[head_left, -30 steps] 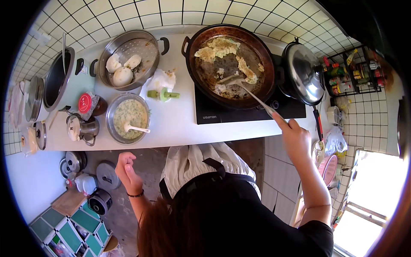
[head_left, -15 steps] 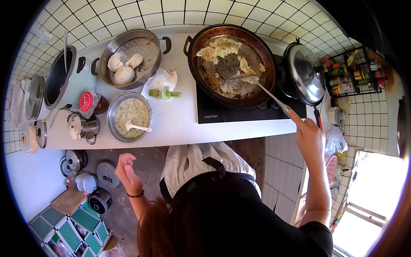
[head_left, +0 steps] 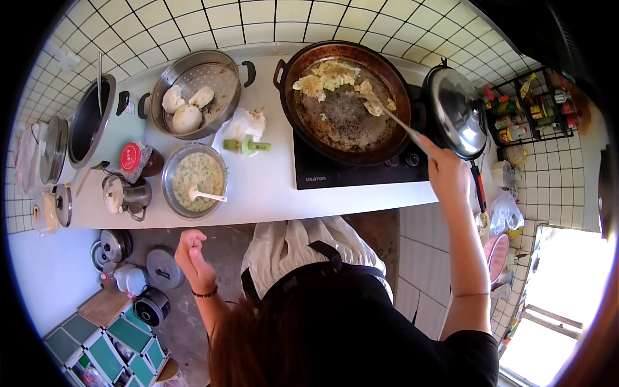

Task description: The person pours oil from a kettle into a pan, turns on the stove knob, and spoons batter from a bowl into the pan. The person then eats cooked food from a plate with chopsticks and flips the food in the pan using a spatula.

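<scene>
My right hand (head_left: 449,169) grips the handle of a long spatula (head_left: 405,126), its head among browned pieces of batter in the dark two-handled pan (head_left: 335,143). A larger torn mass of cooked batter (head_left: 332,75) lies along the pan's far left side. Beneath the pan is a black induction cooker (head_left: 361,177). Below the counter edge, my left hand (head_left: 195,259) hangs in the air with fingers curled in and nothing visible in them. Nearest to it on the counter is a bowl of green-flecked batter (head_left: 187,171) with a white spoon (head_left: 209,195) resting inside.
Left of the pan stand a steamer pot (head_left: 219,113) with pale rounded pieces, a green-handled tool (head_left: 246,146) by crumpled paper, a red-lidded jar (head_left: 131,157), a metal pitcher (head_left: 134,192) and a deep pot (head_left: 118,122). A lidded pan (head_left: 454,103) sits right.
My right hand has moved left and slightly away, bringing the spatula under the smaller batter pieces and shifting them in the pan. The left hand stays about where it was.
</scene>
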{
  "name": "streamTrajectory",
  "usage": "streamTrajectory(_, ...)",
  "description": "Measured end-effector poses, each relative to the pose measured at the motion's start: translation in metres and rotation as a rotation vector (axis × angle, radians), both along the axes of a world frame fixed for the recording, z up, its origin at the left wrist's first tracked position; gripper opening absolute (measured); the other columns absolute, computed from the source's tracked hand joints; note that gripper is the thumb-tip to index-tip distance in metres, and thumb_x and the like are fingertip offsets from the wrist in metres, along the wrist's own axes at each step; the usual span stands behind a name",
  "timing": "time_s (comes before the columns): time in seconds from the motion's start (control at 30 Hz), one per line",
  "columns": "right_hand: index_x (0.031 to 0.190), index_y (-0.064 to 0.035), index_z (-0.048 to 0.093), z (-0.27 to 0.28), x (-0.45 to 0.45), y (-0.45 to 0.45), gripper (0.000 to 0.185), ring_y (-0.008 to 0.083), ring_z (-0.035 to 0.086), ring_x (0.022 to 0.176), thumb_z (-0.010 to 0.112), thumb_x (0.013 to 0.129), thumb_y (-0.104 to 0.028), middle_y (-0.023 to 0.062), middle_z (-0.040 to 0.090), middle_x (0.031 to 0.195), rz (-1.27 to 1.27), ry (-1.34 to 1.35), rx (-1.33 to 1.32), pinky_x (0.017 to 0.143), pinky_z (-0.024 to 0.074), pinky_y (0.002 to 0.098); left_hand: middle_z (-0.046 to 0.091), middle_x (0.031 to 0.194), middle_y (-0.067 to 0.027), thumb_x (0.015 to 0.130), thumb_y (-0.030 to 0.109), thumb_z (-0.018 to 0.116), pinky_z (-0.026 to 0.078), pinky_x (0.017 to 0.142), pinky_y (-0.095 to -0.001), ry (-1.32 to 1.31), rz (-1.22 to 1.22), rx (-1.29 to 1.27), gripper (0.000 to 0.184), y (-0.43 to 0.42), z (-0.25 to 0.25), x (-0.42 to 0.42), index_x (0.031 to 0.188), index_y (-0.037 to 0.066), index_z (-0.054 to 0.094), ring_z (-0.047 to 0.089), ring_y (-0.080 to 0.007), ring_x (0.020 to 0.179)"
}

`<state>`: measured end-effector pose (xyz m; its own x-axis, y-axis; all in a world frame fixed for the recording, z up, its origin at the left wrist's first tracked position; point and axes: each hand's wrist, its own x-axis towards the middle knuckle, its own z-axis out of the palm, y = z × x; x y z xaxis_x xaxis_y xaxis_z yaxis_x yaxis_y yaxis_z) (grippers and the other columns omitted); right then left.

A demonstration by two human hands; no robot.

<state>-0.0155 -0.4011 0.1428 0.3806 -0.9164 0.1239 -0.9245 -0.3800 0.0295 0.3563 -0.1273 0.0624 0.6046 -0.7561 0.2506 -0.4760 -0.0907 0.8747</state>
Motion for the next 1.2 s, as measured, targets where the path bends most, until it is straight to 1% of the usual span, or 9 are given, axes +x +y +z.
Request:
streamTrajectory(0.2,0.124,-0.0285,0.056,-0.008,0.014,-0.061,0.046,0.0326,0.057,0.065,0.055,0.082,-0.01,0.0141,0.054,0.07,-0.007,0.069,-0.11,0.06,0.0471,0.0427,0.035,0.063,-0.0041,0.092,0.039,0.035,0.021,0.05,-0.0281,-0.027,0.026,0.023,0.047,0.007,-0.001,-0.005,0.079,-0.003,0.051,0.029,-0.0115,0.055)
streamTrajectory(0.23,0.127,-0.0336,0.051,-0.014,0.017,-0.068,0.048,0.0261,0.061,0.06,0.05,0.085,-0.01,0.0077,0.055,0.071,0.057,0.184,-0.181,0.054,0.0516,0.037,0.035,0.062,-0.0041,0.092,0.04,0.034,0.021,0.05,-0.0282,-0.026,0.032,0.03,0.048,0.008,0.0,-0.008,0.079,-0.003,0.051,0.03,-0.0116,0.055)
streamTrajectory(0.5,0.134,-0.0363,0.042,-0.031,0.046,-0.07,0.064,0.0247,0.062,0.06,0.055,0.079,-0.005,0.0072,0.055,0.081,0.207,0.327,-0.104,0.053,0.051,0.0343,0.035,0.061,-0.0044,0.092,0.043,0.033,0.021,0.05,-0.0288,-0.033,0.11,0.073,0.051,0.024,0.001,-0.014,0.078,-0.002,0.052,0.03,-0.0125,0.055)
streamTrajectory(0.8,0.128,-0.0349,0.05,-0.032,0.043,-0.093,0.053,0.0239,0.062,0.059,0.053,0.082,-0.008,0.0078,0.054,0.072,0.119,0.275,-0.175,0.053,0.0511,0.0339,0.034,0.061,-0.0041,0.091,0.043,0.035,0.021,0.049,-0.0284,-0.02,0.137,0.066,0.049,0.026,0.007,-0.016,0.078,-0.001,0.052,0.03,-0.0124,0.055)
streamTrajectory(0.93,0.124,-0.0338,0.055,-0.012,0.031,-0.081,0.045,0.0355,0.06,0.079,0.056,0.084,-0.013,0.0167,0.062,0.088,-0.016,-0.114,0.027,0.069,0.0493,0.0402,0.034,0.061,-0.0032,0.091,0.042,0.035,0.022,0.049,-0.0278,-0.018,0.125,0.049,0.048,0.024,0.006,-0.014,0.078,-0.001,0.052,0.031,-0.0119,0.054)
streamTrajectory(0.97,0.126,-0.0242,0.055,-0.009,0.029,-0.079,0.044,0.033,0.063,0.085,0.058,0.084,-0.013,0.0145,0.066,0.097,-0.082,-0.159,0.103,0.076,0.0485,0.0389,0.034,0.061,-0.003,0.092,0.042,0.035,0.022,0.049,-0.0277,-0.017,0.12,0.044,0.048,0.023,0.006,-0.014,0.078,-0.001,0.053,0.031,-0.0117,0.054)
streamTrajectory(1.07,0.129,-0.0148,0.052,-0.04,-0.006,-0.09,0.043,0.0185,0.059,0.06,0.057,0.087,-0.015,0.0065,0.065,0.077,0.165,-0.461,0.036,0.056,0.0474,0.0308,0.035,0.06,-0.0023,0.092,0.042,0.035,0.022,0.049,-0.0276,-0.011,0.108,0.069,0.048,0.022,0.004,-0.011,0.078,-0.001,0.053,0.031,-0.0113,0.054)
streamTrajectory(1.17,0.131,-0.0149,0.05,-0.011,0.01,-0.062,0.043,0.0061,0.039,0.044,0.056,0.088,-0.016,0.0002,0.05,0.061,-0.488,-1.094,0.888,0.038,0.0304,0.0208,0.034,0.06,-0.0021,0.092,0.042,0.035,0.022,0.049,-0.0277,-0.02,0.085,0.037,0.047,0.015,0.004,-0.009,0.079,0.0,0.053,0.032,-0.0112,0.054)
streamTrajectory(1.2,0.132,-0.0136,0.049,-0.015,0.019,-0.053,0.042,-0.0003,0.025,0.043,0.054,0.09,-0.015,-0.0046,0.042,0.061,-0.498,-1.138,0.871,0.037,0.0163,0.015,0.034,0.06,-0.0021,0.092,0.041,0.036,0.022,0.048,-0.0277,-0.009,0.074,0.037,0.047,0.013,0.004,-0.008,0.079,0.0,0.053,0.032,-0.0112,0.054)
